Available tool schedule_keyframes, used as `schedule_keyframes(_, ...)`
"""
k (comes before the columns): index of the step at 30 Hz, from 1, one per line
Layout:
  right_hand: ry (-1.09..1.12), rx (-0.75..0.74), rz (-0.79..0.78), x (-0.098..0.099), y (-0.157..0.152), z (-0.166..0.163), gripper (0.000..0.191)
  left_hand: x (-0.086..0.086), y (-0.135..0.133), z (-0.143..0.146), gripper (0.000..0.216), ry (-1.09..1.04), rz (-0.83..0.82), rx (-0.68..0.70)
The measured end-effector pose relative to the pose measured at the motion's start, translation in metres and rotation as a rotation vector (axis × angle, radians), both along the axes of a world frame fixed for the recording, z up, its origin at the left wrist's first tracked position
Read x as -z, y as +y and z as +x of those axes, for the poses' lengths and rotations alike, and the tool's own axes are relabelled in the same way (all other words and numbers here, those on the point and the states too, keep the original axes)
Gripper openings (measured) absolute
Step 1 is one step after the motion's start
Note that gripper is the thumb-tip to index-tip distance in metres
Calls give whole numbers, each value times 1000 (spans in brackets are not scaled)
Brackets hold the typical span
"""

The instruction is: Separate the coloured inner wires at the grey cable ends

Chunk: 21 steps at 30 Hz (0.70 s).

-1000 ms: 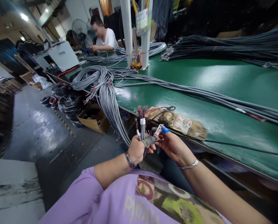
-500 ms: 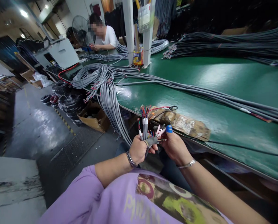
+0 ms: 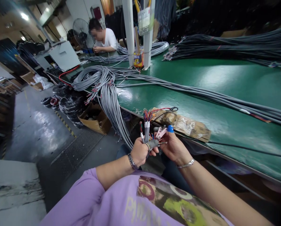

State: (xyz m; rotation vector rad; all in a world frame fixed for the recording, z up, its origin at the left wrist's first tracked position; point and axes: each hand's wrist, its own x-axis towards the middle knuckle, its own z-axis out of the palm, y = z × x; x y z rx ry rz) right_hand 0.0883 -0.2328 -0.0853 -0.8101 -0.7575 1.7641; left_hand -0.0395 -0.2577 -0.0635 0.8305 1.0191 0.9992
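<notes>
My left hand (image 3: 139, 151) is closed around a bundle of grey cables (image 3: 147, 133). Their stripped ends stand upright, fanning into red, blue and orange wires (image 3: 148, 115). A thicker grey cable piece (image 3: 152, 144) crosses the fist and points right, with thin loose wires at its end. Just above it is a pink clip (image 3: 161, 133), beside the blue-wrapped thumb of my right hand (image 3: 176, 147). The right fingers are bent together near the clip and wire ends; what they pinch is hidden.
A green table (image 3: 225, 78) carries long grey cables (image 3: 192, 91) and a taped cardboard piece (image 3: 189, 125). Coiled cables (image 3: 93, 78) hang over its edge above an open carton (image 3: 94, 117). White posts (image 3: 128, 34) rise from the table; a co-worker (image 3: 107, 39) sits beyond.
The pink clip has turned and its arms look less spread. My right hand has shifted slightly left beside it. My left hand keeps its hold on the cables.
</notes>
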Motion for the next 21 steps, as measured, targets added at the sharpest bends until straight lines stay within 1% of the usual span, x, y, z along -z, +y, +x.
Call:
schedule_keyframes(2, 45, 12, -68, -1, -5, 5, 56, 1, -2, -2, 42, 1, 7, 0)
schedule_keyframes(3, 47, -9, -102, -2, -8, 8, 54, 2, -3, -3, 42, 4, 12, 3)
schedule_keyframes(5, 3, -100, -144, -4, -14, 15, 53, 6, -6, -7, 41, 18, 24, 11)
schedule_keyframes(7, -69, -176, -148, -6, -20, 21, 47, 12, -9, -10, 42, 42, 37, 16)
schedule_keyframes(9, -147, -211, -116, -8, -23, 24, 40, 16, -12, -13, 42, 69, 50, 18)
schedule_keyframes(11, -226, -198, -68, -11, -25, 24, 36, 17, -13, -15, 44, 90, 63, 51)
schedule_keyframes(15, -359, -205, 22, -13, -25, 20, 35, 10, -14, -15, 47, 99, 51, 233)
schedule_keyframes(16, -368, -198, 24, -13, -25, 20, 35, 8, -14, -15, 48, 97, 41, 254)
schedule_keyframes(18, -328, -142, -8, -9, -24, 19, 34, 5, -14, -15, 49, 89, 24, 234)
schedule_keyframes(21, -163, -17, -121, 0, -21, 22, 30, 4, -14, -15, 49, 53, 22, 142)
